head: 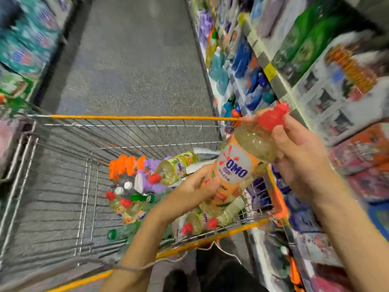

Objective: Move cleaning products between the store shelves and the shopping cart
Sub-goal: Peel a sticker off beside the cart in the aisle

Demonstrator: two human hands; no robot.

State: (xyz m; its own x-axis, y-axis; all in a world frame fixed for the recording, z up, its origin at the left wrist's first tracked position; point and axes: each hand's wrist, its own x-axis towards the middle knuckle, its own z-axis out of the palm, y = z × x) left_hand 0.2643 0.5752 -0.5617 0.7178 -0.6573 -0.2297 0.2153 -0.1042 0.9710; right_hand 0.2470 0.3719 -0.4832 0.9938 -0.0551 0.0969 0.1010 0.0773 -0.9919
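Observation:
A clear yellow-green bottle (250,152) with a red cap and an orange OMO label is held above the right side of the wire shopping cart (134,117). My right hand (303,157) grips its neck just under the cap. My left hand (193,189) grips its lower end. The bottle is tilted, with its cap pointing up and right toward the shelves (273,79). Inside the cart lie several more red-capped bottles (179,167), orange-topped bottles (124,165), a purple spray bottle (147,182) and green bottles (124,231).
Shelves on the right carry blue bottles (242,57), green bags and white boxes (336,95). More packs fill the left shelves (25,47). The grey aisle floor (130,60) runs ahead beyond the cart's orange-trimmed front rail.

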